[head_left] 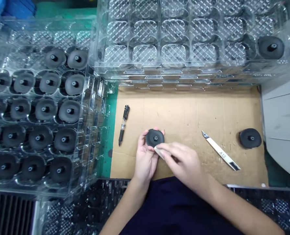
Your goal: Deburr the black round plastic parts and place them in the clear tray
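Observation:
My left hand (146, 160) grips a dark grey rounded part (152, 137) with a small metal-tipped stem at its centre, held stem side up over the cardboard. Pinched in my right hand (181, 158) is a small white piece (159, 152), perhaps a cloth or pad; its kind is not clear. The white piece touches or nearly touches the part's lower right edge. A white-handled craft knife (220, 151) marked A13 lies right of my hands. To the left lies a black and clear pen (123, 125). Another dark rounded part (250, 138) rests at the cardboard's right side.
Stacked clear plastic trays (82, 130) on the left hold several dark parts. A second tray stack (145, 69) spans the back, with one dark part (271, 47) in its right corner. Cardboard (179, 111) covers the green work surface. A pale grey object (283, 120) stands at the right.

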